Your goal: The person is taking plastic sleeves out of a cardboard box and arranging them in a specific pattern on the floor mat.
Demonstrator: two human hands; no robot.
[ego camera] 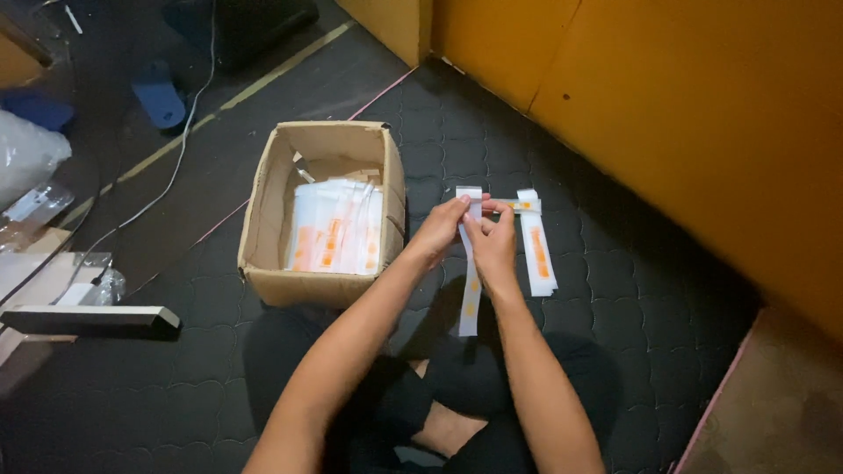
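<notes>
White strip (469, 290) | pinched by both hands: left (439, 230), right (492, 248) | cardboard box (263, 263) just left

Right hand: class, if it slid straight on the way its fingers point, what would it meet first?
The right hand points up and slightly left, gripping a white strip with the left hand. Past the strip's top, only dark floor mat shows; the orange wall lies beyond. Depth is unclear.

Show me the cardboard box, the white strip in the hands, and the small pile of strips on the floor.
cardboard box (263, 197): head view, left wall.
white strip (470, 303): head view, hanging lower part.
pile of strips (537, 250): head view, middle.
</notes>
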